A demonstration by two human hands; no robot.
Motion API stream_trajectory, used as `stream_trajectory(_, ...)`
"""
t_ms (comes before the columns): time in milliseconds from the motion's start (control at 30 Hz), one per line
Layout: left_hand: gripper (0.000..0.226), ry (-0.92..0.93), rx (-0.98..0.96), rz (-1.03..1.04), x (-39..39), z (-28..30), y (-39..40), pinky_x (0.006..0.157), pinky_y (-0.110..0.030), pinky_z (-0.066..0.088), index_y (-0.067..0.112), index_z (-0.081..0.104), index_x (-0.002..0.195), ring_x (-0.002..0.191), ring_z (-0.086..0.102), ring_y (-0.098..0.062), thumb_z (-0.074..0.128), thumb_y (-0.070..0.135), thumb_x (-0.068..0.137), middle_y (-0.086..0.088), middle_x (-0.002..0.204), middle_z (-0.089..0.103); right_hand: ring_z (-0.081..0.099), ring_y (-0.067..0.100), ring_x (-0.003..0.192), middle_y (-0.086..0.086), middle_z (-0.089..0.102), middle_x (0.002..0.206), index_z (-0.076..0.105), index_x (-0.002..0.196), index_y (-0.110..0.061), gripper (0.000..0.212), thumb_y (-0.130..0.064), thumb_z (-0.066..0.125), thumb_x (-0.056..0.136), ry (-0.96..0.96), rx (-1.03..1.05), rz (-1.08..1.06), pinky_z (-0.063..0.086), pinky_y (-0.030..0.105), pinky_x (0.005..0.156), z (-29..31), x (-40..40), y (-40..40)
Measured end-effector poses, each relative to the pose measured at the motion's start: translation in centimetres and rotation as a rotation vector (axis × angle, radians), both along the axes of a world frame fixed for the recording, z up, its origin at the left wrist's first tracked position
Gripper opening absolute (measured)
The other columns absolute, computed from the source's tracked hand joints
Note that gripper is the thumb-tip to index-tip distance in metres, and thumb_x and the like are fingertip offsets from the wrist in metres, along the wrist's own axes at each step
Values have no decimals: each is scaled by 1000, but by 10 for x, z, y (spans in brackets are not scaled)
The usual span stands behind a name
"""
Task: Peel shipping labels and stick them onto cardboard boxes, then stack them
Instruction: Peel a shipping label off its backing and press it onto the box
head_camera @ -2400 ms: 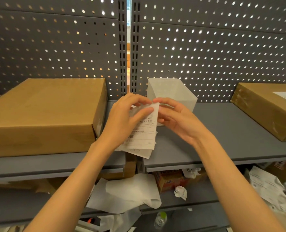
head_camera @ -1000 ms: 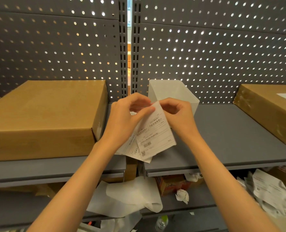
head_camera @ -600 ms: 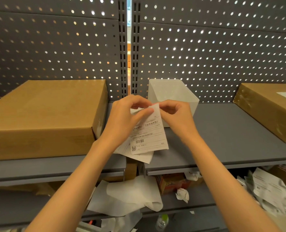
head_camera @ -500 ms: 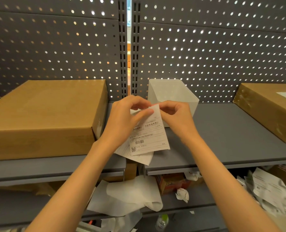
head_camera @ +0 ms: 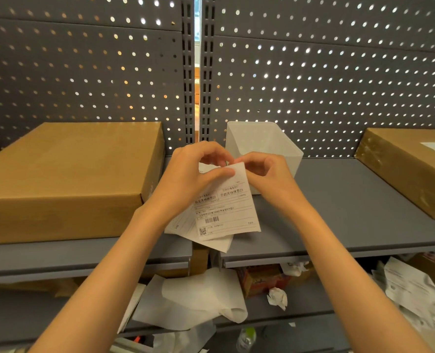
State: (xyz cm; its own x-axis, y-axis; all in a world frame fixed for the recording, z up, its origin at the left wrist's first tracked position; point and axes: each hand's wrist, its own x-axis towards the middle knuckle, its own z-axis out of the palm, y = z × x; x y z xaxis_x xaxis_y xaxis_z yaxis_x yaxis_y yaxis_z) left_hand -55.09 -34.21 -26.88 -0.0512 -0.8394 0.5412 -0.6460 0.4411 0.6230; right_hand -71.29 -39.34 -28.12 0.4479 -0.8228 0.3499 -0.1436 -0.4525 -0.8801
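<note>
My left hand [head_camera: 185, 179] pinches the top of a small sheaf of shipping labels [head_camera: 221, 210], thumb pressed flat on the front sheet; my right hand [head_camera: 264, 174], fingers curled, nips its upper right corner, I judge to start lifting the label from its backing. The sheaf hangs above the near edge of the grey shelf [head_camera: 338, 212]. Left, an unlabelled cardboard box [head_camera: 66, 174]; far right, a labelled box [head_camera: 410, 169]; behind, a translucent bin [head_camera: 262, 141] and perforated panel [head_camera: 313, 80]
</note>
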Motion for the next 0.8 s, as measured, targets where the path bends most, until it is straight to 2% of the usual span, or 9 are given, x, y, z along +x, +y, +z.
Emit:
stream_trajectory(100,12,20,28,-30,2,2,0,78,-12,46,23,69,90,82,60,-2,73,23,79,12,80,65,67,10,85,-6,70,87,68,87,-21,9,-13,65,85,30,-17,38,53,29,82,2,-1,-1)
stream_trajectory(233,12,66,66,-67,3,2,0,80,-18,50,23,69,87,81,62,-4,74,21,77,11,79,66,67,14,88,-3,69,89,67,87,-19,9,-10,64,86,43,-22,74,53,31,83,1,-2,-4)
stream_trajectory(500,14,135,77,-97,2,2,-1,75,-16,49,20,69,86,76,63,-4,76,18,75,6,79,66,66,9,84,-3,68,87,66,86,-16,9,-7,64,86,61,-27,122,52,29,81,6,-5,-4)
stream_trajectory(667,17,234,113,-163,3,4,-1,72,-16,50,14,68,87,73,63,-4,78,14,73,5,77,67,66,13,86,1,69,88,67,89,-12,7,-8,64,85,9,1,170,53,27,80,10,-7,-1)
stream_trajectory(800,19,256,136,-172,4,4,-1,74,-19,51,14,68,87,73,64,-4,79,15,71,5,76,68,65,12,87,1,67,89,65,88,-13,7,-8,61,87,38,4,217,52,24,79,12,-9,0)
